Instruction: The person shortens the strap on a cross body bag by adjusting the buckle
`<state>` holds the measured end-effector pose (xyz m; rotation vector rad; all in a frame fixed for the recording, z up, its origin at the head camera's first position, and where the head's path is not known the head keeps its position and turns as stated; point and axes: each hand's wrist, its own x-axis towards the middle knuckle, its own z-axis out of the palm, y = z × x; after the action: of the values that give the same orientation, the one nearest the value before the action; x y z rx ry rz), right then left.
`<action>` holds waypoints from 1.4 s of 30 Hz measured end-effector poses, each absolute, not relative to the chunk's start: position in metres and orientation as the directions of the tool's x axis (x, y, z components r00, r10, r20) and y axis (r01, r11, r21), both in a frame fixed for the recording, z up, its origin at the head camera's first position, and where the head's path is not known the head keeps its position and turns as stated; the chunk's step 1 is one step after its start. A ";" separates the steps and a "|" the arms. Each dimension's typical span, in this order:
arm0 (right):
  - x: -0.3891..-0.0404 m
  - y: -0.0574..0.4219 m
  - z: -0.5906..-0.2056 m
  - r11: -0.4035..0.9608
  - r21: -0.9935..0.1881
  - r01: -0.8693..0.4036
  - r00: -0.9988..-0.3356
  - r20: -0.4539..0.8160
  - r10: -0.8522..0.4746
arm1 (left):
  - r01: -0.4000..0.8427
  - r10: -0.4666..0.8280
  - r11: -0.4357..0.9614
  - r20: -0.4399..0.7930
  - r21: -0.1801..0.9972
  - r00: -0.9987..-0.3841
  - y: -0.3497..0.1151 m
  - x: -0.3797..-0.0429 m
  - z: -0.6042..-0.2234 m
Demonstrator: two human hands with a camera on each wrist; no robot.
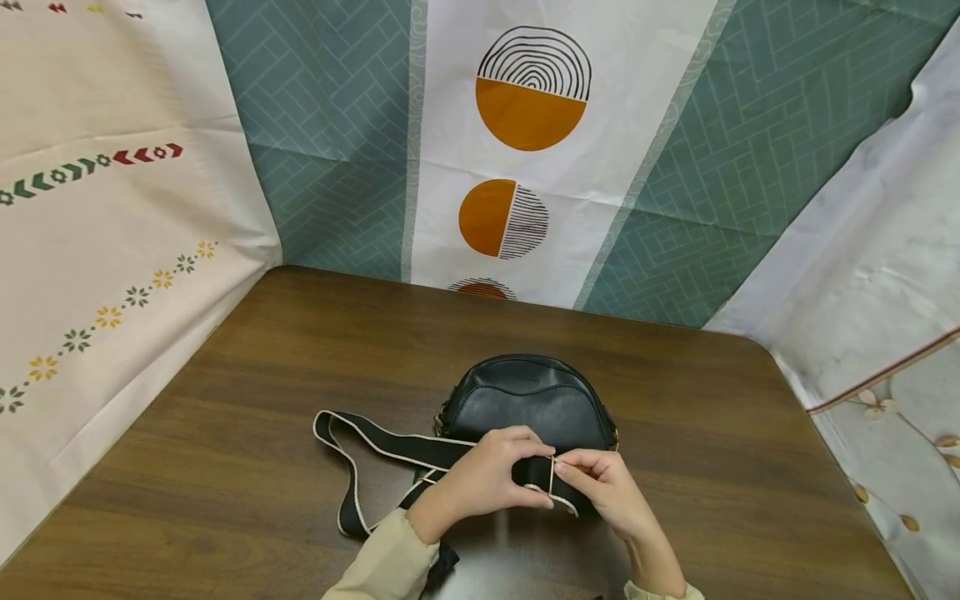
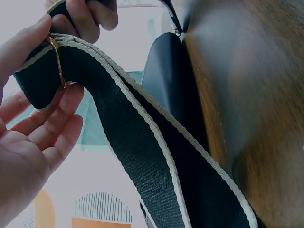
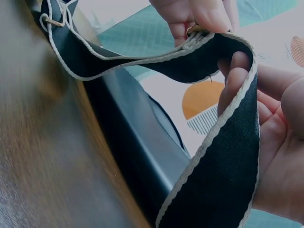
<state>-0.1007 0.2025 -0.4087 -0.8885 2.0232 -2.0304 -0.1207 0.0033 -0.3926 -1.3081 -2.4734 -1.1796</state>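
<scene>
A black bag strap (image 1: 397, 445) with cream edging runs through both hands, in front of a black leather handbag (image 1: 528, 400). My left hand (image 1: 487, 471) holds the gold strap buckle (image 2: 58, 61) between thumb and fingers, the webbing threaded through it. Close beside it, my right hand (image 1: 611, 492) pinches the strap just right of the buckle. In the right wrist view, the right fingers (image 3: 232, 85) curl behind a loop of webbing (image 3: 218, 147). To the left, the strap bends back in a loop on the table.
The brown wooden table (image 1: 225, 433) carries the bag near its middle. A second gold buckle (image 3: 53, 21) sits farther along the strap. Patterned cloth (image 1: 330, 125) hangs behind the table and along both sides.
</scene>
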 end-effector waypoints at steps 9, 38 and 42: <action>-0.099 0.207 -0.405 -0.019 -0.970 -0.243 -0.852 0.223 -0.474 | 0.756 0.643 0.288 0.466 0.588 -0.607 0.004 -0.122 -0.395; -0.096 0.206 -0.409 0.044 -0.890 -0.454 -0.845 0.414 -0.339 | 0.742 0.614 0.252 0.490 0.622 -0.619 0.004 -0.124 -0.396; -0.096 0.200 -0.408 0.089 -0.878 -0.470 -0.848 0.421 -0.323 | 0.745 0.628 0.259 0.478 0.615 -0.613 0.006 -0.122 -0.395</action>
<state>-0.0958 0.2003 -0.4082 -0.8800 2.4027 -2.0206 -0.1216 0.0064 -0.3948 -1.3084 -2.3809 -1.2852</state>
